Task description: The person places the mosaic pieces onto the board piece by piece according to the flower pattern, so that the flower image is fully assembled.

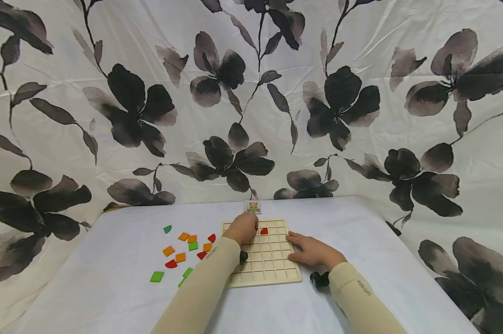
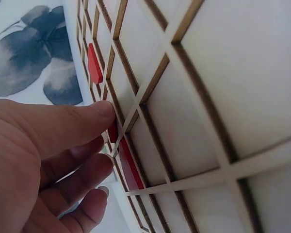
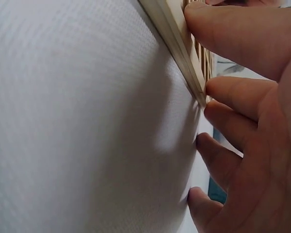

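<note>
From my distant seat I took the nearest things first: pale sleeves (image 1: 201,287) reached over a white cloth (image 1: 276,311), a black device (image 1: 319,279) at each wrist. Loose tiles lay to the left, a green square (image 1: 156,277) nearest me, with orange squares (image 1: 180,257) and curved red pieces (image 1: 171,264) beyond; I judged that spot kept them handy without crowding the grid.

The wooden grid board (image 1: 272,269) lay flat between those tiles and the right hand (image 1: 315,250). That hand looked open to me, fingers extended and spread: the thumb was on the rim, the forefinger touched the edge, and the other fingertips stood at the cloth. I read it as a brace against sliding.

Farther up, the left hand (image 1: 241,228) bent over the far part of the board. Its thumb and forefinger pinched a red tile (image 2: 112,131) at the grid, the tips slightly apart, the remaining fingers loosely bent; an edge grip presumably suited the narrow ribs. A second red tile (image 2: 130,165) lay in a cell on one side of it, and a third red tile (image 1: 264,231) on the other.

Past the board's far edge I saw a small patterned card (image 1: 257,207), placed, I supposed, within easy glance, and behind it the floral cloth (image 1: 230,69)
</note>
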Motion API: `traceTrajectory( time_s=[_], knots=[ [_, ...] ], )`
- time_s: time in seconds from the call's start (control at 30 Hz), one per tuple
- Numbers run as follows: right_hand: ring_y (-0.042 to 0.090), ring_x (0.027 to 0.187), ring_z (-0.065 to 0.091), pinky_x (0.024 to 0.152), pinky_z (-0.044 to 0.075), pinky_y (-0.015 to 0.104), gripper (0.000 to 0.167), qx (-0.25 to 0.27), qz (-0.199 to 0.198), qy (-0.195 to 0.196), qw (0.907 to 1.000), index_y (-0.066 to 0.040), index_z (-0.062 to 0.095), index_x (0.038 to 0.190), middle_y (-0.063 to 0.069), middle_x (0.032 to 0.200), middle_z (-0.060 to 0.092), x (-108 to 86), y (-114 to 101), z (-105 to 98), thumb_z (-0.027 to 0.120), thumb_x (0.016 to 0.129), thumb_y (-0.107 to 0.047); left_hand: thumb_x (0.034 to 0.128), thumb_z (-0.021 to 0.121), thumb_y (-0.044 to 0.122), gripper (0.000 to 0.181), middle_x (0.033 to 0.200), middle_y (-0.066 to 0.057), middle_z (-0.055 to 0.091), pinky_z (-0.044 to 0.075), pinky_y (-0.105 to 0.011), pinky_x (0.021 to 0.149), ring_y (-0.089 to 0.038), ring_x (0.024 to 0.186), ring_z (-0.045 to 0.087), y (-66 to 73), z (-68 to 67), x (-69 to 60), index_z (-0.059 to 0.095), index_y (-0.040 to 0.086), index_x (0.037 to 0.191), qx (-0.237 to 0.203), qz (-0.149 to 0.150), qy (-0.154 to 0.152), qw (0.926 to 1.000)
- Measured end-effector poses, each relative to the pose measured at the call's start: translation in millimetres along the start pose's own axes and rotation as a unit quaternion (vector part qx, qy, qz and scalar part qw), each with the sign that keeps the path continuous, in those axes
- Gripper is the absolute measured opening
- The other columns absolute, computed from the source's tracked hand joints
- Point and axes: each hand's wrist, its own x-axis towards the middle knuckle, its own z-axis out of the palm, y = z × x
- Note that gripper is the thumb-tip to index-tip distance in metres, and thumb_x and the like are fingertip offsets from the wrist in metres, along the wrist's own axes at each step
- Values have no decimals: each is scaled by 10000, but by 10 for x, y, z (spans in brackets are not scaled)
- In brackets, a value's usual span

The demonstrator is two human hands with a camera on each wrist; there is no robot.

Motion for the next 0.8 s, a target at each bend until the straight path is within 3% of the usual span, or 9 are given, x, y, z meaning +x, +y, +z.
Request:
traceTrajectory(
  time_s=[0.37,0.8],
  knots=[
    [315,1451,299,1150,282,497,686,-36,103,-85,9999,-125,396,1482,70,1582,301,26,-36,-36,663,900,-371,893,619,13,132,814,-34,680,495,-303,672,-136,691,572,-24,25,13,725,66,833,-245,-94,-9,9997],
    [320,1440,318,1146,290,498,703,-217,270,-232,9991,-116,397,1480,83,1565,332,38,-59,-70,670,888,-379,927,584,32,200,708,-29,641,436,-305,618,-134,608,492,24,7,-31,690,67,761,-19,46,124,9999]
  ],
)
